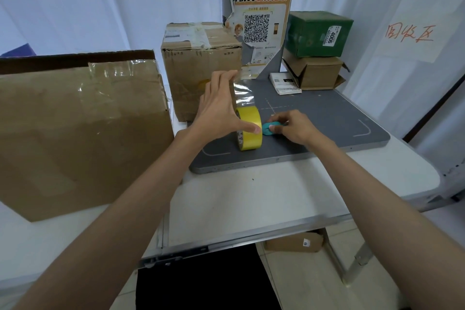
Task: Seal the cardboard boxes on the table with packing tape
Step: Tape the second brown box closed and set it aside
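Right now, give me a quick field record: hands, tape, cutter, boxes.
left hand: on the tape roll, thumb across its face, fingers lifting a pulled-out clear strip
right hand: pinching the teal cutter on the grey mat
tape roll: yellow, standing on edge on the grey mat
teal cutter: just right of the roll, on the mat
large box: near left, clear tape already on its top
middle box: behind the roll, old tape on top
green box: far right, stacked on a small brown box
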`<state>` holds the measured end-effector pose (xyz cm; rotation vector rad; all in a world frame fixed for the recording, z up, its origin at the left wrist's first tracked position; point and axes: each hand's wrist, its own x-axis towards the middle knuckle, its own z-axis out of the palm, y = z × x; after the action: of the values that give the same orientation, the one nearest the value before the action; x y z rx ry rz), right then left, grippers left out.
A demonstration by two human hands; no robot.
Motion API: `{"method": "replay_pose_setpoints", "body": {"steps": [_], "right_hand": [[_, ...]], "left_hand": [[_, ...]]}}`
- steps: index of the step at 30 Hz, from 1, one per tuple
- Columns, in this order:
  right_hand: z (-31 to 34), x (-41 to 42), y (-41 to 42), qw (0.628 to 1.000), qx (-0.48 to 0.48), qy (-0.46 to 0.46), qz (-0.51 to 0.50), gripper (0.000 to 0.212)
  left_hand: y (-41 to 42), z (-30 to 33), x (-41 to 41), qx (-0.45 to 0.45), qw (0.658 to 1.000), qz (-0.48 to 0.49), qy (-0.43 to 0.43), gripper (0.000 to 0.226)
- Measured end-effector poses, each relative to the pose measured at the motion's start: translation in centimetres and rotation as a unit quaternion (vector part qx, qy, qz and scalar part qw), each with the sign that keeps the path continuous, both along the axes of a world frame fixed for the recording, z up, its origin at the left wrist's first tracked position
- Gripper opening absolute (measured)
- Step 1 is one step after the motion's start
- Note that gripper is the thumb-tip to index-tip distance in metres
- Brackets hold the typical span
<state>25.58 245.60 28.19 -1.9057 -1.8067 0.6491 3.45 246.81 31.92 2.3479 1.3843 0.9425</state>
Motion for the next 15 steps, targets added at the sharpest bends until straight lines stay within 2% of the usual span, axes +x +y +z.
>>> {"method": "replay_pose_setpoints", "body": {"steps": [2, 3, 5, 7, 9, 11, 15], "right_hand": [[0.0, -0.5, -0.2, 0.999, 0.041, 0.0, -0.019, 0.031], [0.2, -0.9, -0.5, 0.995, 0.077, 0.051, -0.033, 0.029], [1.0, -2.3, -1.5, 0.964, 0.112, 0.233, -0.054, 0.027], [1.9, -3.6, -2.3, 0.929, 0.075, 0.36, -0.029, 0.031], [2.4, -4.8, -2.8, 0.915, 0.035, 0.402, 0.019, 0.031], [2.6, -5.6, -2.9, 0.912, 0.007, 0.41, 0.031, 0.028], [2.8, -6.6, -2.6, 0.891, -0.05, 0.451, 0.009, 0.051]], "left_hand": [[-0.2, 0.1, -0.1, 0.003, 1.0, 0.0, -0.005, 0.132], [-0.3, 0.2, -0.1, 0.004, 1.0, -0.002, -0.012, 0.131], [-0.5, 0.3, -0.2, 0.01, 0.999, -0.008, -0.038, 0.121], [-0.5, 0.3, -0.3, 0.031, 0.996, -0.014, -0.079, 0.097], [-0.5, 0.5, -0.4, 0.063, 0.99, -0.011, -0.123, 0.067], [-0.4, 0.6, -0.3, 0.085, 0.983, 0.001, -0.161, 0.047], [-0.6, 0.8, -0.2, 0.093, 0.973, 0.001, -0.21, 0.039]]}}
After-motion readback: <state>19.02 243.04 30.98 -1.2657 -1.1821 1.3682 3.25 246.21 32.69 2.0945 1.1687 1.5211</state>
